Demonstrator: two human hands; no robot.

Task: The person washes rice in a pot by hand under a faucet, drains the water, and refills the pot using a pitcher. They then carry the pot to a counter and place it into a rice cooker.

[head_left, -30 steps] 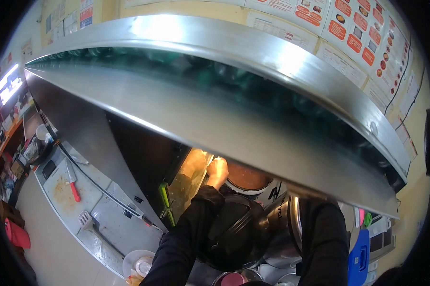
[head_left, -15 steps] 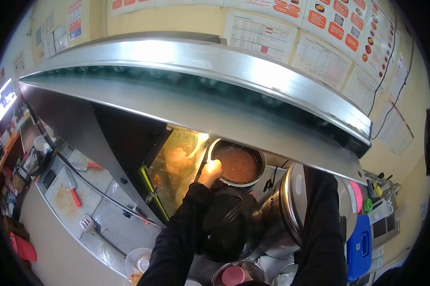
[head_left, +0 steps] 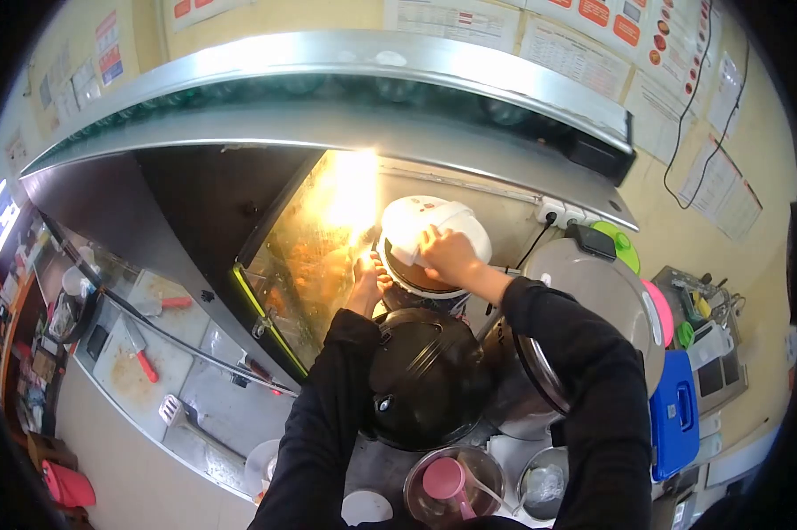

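A round white lid [head_left: 407, 218] with a wide white handle is tilted over a white-rimmed pot [head_left: 413, 288]. My right hand [head_left: 450, 256] is closed on the lid, near its handle. Brown contents show in the gap beneath the lid. At the pot's left side, my left hand [head_left: 368, 281] has its fingers curled against the rim. A black rounded cooker [head_left: 425, 375] stands just in front of the pot, below both hands. To the right, under my right forearm, is a big steel container [head_left: 593, 278] with a metal lid.
A lit glass cabinet [head_left: 306, 252] borders the left hand, with a steel hood [head_left: 328, 124] overhead. In front sit a steel bowl [head_left: 413, 488] with a pink cup [head_left: 444, 478] and another bowl [head_left: 543, 481]. A blue box [head_left: 675, 415] stands at right; a red-handled knife [head_left: 142, 355] lies at left.
My right hand has come into view from behind the hood, bringing the white lid over the pot. The left hand stays at the pot's left rim. The view has shifted, showing more beneath the hood.
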